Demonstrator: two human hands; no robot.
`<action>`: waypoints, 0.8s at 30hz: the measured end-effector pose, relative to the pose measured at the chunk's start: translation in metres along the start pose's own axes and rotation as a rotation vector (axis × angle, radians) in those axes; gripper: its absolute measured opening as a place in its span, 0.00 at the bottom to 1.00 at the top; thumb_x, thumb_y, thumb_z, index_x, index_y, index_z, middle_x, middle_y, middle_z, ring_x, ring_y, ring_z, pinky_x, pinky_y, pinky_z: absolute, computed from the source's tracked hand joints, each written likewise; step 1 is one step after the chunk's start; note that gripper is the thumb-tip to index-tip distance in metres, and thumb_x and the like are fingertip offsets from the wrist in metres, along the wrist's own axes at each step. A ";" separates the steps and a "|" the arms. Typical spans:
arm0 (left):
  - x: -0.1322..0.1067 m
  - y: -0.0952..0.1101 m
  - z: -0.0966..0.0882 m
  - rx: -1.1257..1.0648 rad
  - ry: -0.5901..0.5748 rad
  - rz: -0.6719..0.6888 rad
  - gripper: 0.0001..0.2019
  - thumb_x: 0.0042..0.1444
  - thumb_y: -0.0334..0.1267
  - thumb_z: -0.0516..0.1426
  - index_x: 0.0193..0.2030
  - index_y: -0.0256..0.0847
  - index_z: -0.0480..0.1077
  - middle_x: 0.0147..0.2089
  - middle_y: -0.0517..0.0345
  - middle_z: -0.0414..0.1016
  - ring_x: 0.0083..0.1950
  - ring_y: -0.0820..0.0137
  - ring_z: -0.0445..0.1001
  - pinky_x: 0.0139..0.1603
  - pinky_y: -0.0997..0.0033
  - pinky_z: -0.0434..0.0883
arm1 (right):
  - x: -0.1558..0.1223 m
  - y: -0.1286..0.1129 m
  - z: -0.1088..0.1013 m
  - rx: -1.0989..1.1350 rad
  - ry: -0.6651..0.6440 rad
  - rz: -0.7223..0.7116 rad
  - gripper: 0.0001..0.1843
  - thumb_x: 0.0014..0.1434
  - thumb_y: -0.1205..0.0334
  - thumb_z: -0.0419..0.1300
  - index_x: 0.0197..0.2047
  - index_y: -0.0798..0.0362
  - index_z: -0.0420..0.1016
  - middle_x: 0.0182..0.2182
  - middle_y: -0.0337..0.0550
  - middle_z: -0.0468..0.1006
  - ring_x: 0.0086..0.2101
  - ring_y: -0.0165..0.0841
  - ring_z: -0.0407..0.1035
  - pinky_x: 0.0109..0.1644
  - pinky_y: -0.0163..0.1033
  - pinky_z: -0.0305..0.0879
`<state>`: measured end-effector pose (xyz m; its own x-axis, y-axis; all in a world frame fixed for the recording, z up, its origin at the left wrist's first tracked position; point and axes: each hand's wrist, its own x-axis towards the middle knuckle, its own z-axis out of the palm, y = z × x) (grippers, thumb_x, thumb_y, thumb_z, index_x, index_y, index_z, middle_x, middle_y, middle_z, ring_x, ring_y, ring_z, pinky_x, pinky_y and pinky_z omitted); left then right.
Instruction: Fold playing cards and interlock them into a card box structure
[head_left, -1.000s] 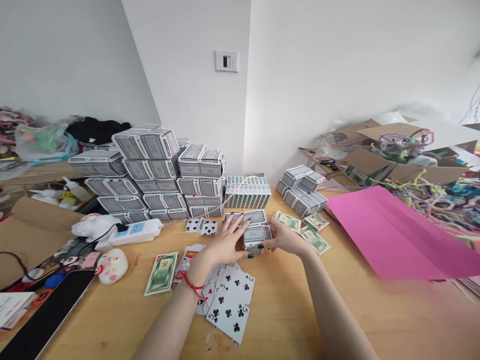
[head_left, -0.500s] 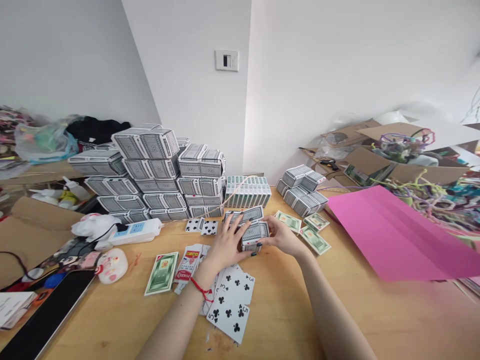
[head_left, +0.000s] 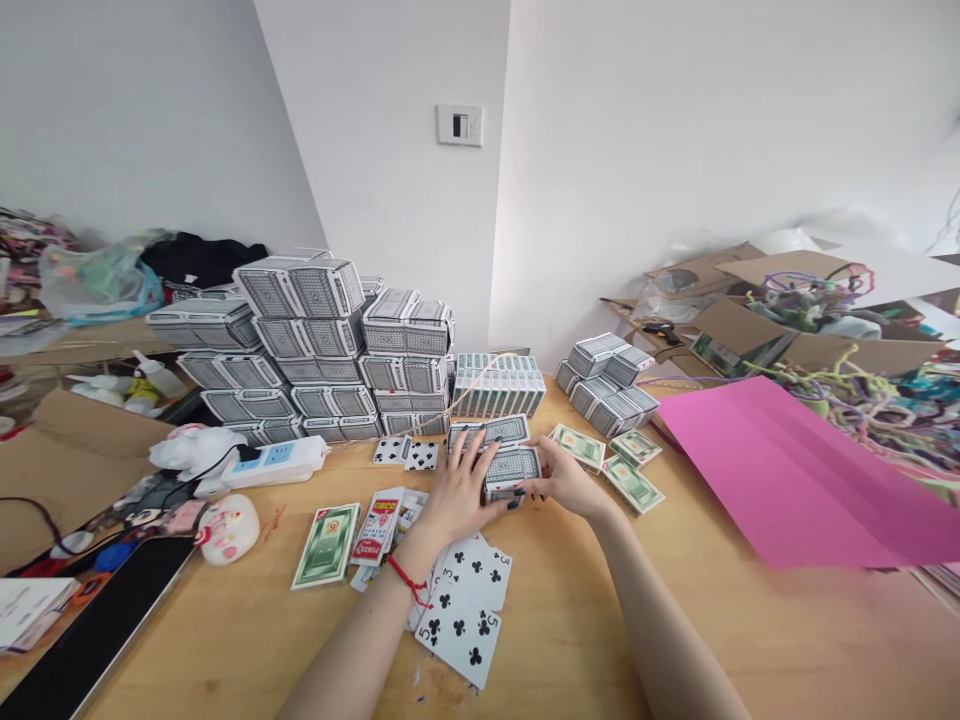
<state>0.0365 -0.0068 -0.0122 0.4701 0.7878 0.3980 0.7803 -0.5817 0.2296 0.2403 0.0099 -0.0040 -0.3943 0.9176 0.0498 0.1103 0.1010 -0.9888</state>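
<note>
- Table (head_left: 585,630): wooden, bears the card work.
- L stack of card blocks (head_left: 304,340): several tiers, at back nr wall, prob. to save surface up front.
- Pink sheet (head_left: 802,480): far R, well apart from both hands, prob. out of the way.
- R stack of card blocks (head_left: 611,385): lower, back R.
- Card block (head_left: 516,461): grey backs up, mid-table, btwn both hands, prob. there for easy 2-handed reach.
- L hand (head_left: 459,490): fingers spread over block's L part, thumb along near side; prob. steadies it.
- R hand (head_left: 564,477): pinches block's R end, thumb at near edge, fingers at side; looks like squaring it. Far fingertips hidden, can't tell their hold.
- Loose cards (head_left: 466,635): faces up, nr L forearm, prob. spares kept close.
</note>
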 end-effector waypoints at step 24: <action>-0.001 0.001 0.007 -0.023 0.025 -0.037 0.38 0.49 0.58 0.52 0.62 0.43 0.46 0.66 0.47 0.43 0.66 0.52 0.38 0.60 0.42 0.46 | 0.001 -0.003 0.007 0.080 0.003 0.012 0.26 0.42 0.64 0.66 0.43 0.50 0.58 0.28 0.34 0.69 0.25 0.29 0.68 0.27 0.35 0.66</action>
<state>0.0398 -0.0065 -0.0187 0.4301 0.8038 0.4110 0.7871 -0.5568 0.2653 0.2330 0.0082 -0.0023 -0.3904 0.9199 0.0382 0.0415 0.0591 -0.9974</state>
